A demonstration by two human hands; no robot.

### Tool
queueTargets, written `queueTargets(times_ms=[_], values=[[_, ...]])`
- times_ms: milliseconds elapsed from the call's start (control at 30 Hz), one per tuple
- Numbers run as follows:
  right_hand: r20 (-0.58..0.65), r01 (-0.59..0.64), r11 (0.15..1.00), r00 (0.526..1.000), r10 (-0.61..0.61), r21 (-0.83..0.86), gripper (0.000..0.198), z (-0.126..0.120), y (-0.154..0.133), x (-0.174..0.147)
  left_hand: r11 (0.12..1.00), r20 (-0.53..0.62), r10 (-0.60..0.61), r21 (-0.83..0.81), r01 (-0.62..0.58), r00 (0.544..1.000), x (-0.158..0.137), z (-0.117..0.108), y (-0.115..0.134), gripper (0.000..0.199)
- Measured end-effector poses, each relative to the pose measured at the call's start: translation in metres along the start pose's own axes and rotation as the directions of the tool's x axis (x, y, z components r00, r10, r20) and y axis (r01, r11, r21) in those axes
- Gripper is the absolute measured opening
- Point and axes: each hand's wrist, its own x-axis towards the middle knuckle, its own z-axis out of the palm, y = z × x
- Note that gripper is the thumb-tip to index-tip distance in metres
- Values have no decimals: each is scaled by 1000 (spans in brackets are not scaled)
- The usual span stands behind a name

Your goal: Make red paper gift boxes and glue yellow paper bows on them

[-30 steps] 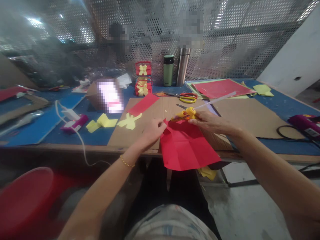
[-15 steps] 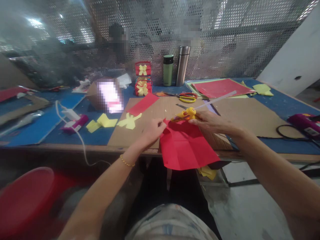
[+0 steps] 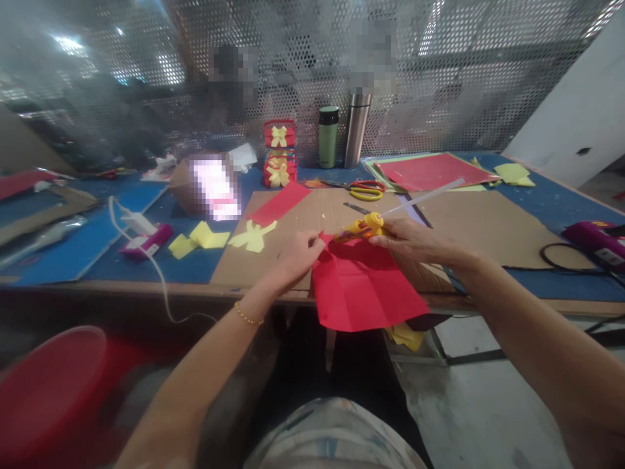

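Observation:
A creased sheet of red paper (image 3: 364, 286) hangs over the table's front edge. Its upper left corner is pinched in my left hand (image 3: 300, 254). My right hand (image 3: 410, 240) is closed round a yellow hot glue gun (image 3: 361, 227), with a long clear glue stick (image 3: 422, 197) poking out of its back end. The nozzle points left, close above the top edge of the red paper; whether it touches is hard to make out. To the left, a yellow paper bow (image 3: 254, 237) and a red paper strip (image 3: 279, 212) lie on the cardboard (image 3: 288, 290).
Scissors (image 3: 366, 190) and a blade (image 3: 356, 208) lie beyond the glue gun. Behind them stand a green flask (image 3: 329, 138), a steel flask (image 3: 357, 133) and stacked red boxes (image 3: 280, 170) with yellow bows. A purple power strip (image 3: 146, 242) with a white cable sits left.
The glue gun and my right hand have shifted very slightly. My left hand and the red paper stay almost in place.

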Motion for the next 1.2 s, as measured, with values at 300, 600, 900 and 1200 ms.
queueTargets(times_ms=[300,600,900,1200], values=[[-111,-30,999,993,28,-18,46,-3,15,6,999,-2,-10,45,10,1000,-1,-1,2,33],[-45,-7,1000,999,7,5,51,0,10,5,998,-9,-7,55,8,1000,0,0,2,35],[5,9,999,1000,-10,38,51,-1,7,3,998,-9,-19,61,20,1000,0,0,3,38],[-277,-127,990,951,141,69,45,-3,13,1,990,-4,-15,137,15,1000,-1,0,5,35]])
